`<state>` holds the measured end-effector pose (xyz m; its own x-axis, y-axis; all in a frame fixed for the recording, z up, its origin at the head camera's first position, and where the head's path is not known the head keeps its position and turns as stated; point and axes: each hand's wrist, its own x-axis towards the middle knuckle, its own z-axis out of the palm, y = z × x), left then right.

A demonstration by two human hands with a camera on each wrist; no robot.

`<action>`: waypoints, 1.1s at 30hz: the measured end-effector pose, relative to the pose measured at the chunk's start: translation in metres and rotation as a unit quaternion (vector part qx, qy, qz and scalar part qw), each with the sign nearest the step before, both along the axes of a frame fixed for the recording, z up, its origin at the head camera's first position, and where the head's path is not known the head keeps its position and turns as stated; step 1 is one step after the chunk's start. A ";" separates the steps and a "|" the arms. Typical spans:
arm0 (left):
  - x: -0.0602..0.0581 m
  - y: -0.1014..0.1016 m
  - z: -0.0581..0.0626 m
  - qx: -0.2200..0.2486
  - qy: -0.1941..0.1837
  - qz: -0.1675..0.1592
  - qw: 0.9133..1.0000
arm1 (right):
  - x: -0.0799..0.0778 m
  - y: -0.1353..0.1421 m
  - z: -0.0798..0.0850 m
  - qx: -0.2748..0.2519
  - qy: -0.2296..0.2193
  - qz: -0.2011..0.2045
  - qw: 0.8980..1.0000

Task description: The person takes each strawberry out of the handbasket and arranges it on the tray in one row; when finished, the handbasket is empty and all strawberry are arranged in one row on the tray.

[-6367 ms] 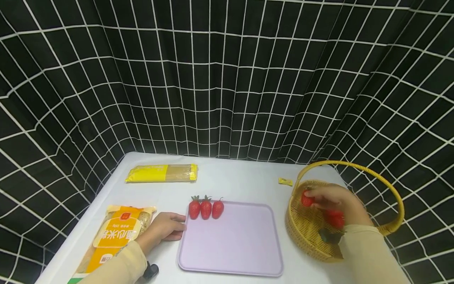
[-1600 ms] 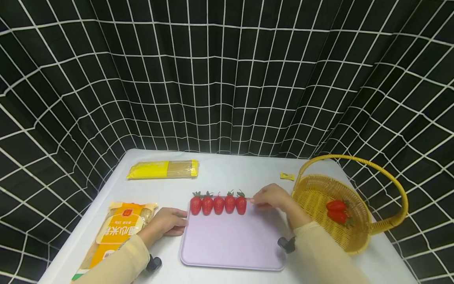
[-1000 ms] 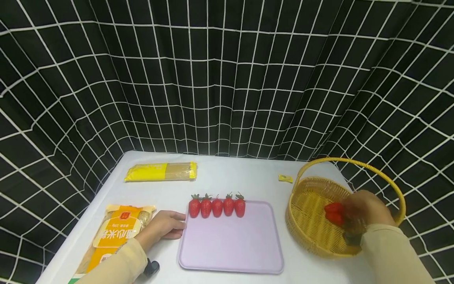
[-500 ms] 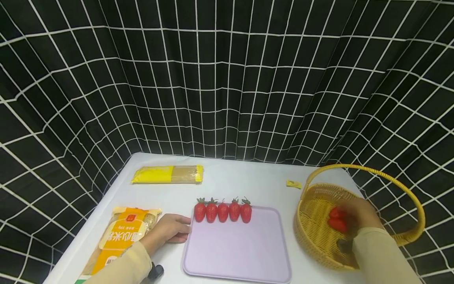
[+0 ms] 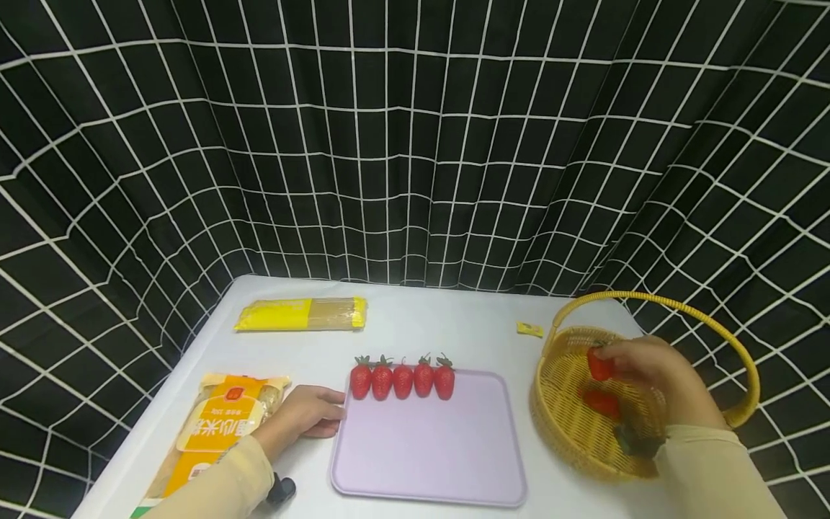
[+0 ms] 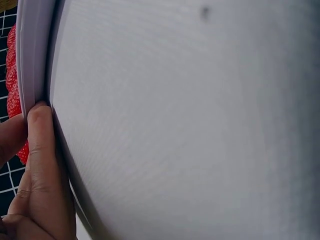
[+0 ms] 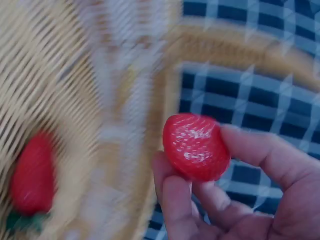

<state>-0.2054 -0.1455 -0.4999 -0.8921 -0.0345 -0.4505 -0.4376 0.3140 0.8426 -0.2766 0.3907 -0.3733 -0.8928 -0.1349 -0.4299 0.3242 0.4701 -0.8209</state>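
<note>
My right hand (image 5: 655, 364) pinches a red strawberry (image 7: 196, 146) between thumb and fingertips, raised over the wicker basket (image 5: 551, 425). Another strawberry (image 5: 601, 404) lies on the basket's floor, its green leaves turned down in the right wrist view. At the left rim of a pale purple tray (image 5: 428, 447), my left hand (image 5: 306, 417) pinches the edge, thumb on one side and a finger (image 6: 41, 145) on the other. A row of several strawberries (image 5: 403, 380) lines the tray's far edge from its left corner, leaf ends pointing away from me.
An orange bag of food (image 5: 217, 425) lies left of my left hand. Behind the tray is a yellow pack of noodles (image 5: 301, 314), and a small yellow packet (image 5: 529, 329) sits near the basket. The basket's tall handle (image 5: 674, 306) arches over my right hand. Black gridded cloth surrounds the table.
The right hand went from the tray to the basket and lifted one of two strawberries there. Earlier, the tray's row grew from three strawberries to several. The left hand stays at the rim.
</note>
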 end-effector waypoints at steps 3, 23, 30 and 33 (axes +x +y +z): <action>0.000 0.001 0.000 0.006 -0.001 0.005 1.000 | 0.010 -0.022 0.006 -0.031 0.021 0.034 0.999; -0.003 -0.001 -0.002 -0.001 -0.007 -0.004 1.000 | 0.004 -0.204 -0.084 0.257 0.100 -0.011 0.961; -0.002 -0.002 0.000 -0.010 -0.013 0.000 1.000 | 0.001 -0.207 -0.090 0.257 0.107 -0.010 0.960; -0.002 -0.002 0.000 -0.010 -0.014 -0.001 1.000 | 0.000 -0.207 -0.093 0.248 0.114 -0.011 0.962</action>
